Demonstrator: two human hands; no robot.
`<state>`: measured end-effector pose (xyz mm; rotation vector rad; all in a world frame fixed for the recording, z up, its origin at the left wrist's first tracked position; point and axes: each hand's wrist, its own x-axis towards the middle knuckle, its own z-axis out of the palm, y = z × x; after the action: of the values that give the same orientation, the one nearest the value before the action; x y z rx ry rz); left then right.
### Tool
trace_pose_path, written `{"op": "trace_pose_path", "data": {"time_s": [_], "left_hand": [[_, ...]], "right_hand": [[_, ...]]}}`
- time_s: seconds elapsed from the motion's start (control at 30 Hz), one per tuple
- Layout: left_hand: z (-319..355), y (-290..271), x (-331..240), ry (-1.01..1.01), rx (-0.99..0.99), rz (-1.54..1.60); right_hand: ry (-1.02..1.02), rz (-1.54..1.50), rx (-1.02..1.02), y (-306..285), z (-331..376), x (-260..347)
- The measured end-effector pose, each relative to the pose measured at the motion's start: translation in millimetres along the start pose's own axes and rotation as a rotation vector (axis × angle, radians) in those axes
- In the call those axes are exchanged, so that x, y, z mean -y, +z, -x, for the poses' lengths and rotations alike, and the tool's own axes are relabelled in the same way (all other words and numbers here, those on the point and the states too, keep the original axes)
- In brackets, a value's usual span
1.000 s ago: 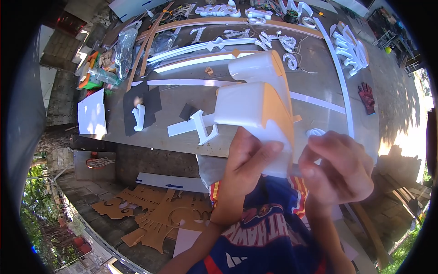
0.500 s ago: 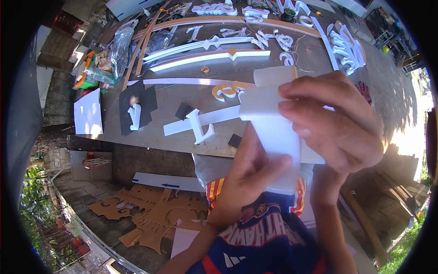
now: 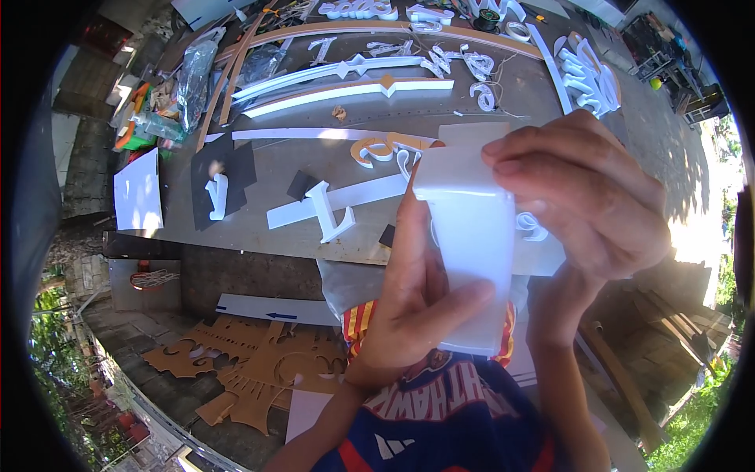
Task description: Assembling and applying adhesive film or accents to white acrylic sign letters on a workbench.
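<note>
We held a hollow-looking white piece (image 3: pixel 476 244) in front of our chest, near the table's (image 3: pixel 275 245) near edge. Our left hand (image 3: pixel 409 311) gripped its side, thumb across the front; our right hand's (image 3: pixel 598 193) bent fingertips touched its upper right corner, though we could not tell whether they gripped it. Large pale lettering (image 3: pixel 452 397) crossed our dark blue shirt (image 3: pixel 480 433), above a striped white mark (image 3: pixel 393 447). White letter-shaped pieces (image 3: pixel 329 214) lay on the table, and a printed blue arrow (image 3: pixel 281 316) marked a pale strip (image 3: pixel 240 305) below.
</note>
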<state>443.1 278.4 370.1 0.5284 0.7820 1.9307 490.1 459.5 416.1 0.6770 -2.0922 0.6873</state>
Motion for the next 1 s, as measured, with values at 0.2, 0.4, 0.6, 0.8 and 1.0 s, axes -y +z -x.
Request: {"op": "trace_pose_path", "data": {"time_s": [0.2, 0.4, 0.6, 0.8, 1.0], "left_hand": [[3.4, -4.1, 3.2, 0.009, 0.002, 0.002], [4.0, -2.7, 4.8, 0.029, 0.013, -0.004], [4.5, -5.5, 5.8, 0.042, 0.009, -0.041], [4.5, -5.8, 7.8, 0.060, 0.027, -0.051], [6.9, -5.4, 7.1, 0.052, 0.027, -0.037]], "right_hand": [[0.044, 0.042, -0.035, 4.8, -0.5, 7.4], [0.021, 0.058, 0.015, -1.1, 0.4, 7.5], [-0.012, 0.041, 0.095, -5.9, 1.8, 1.1], [-0.018, 0.018, 0.110, -6.3, 4.5, 0.8], [-0.026, 0.016, 0.106, -8.6, 6.8, 1.1]]}}
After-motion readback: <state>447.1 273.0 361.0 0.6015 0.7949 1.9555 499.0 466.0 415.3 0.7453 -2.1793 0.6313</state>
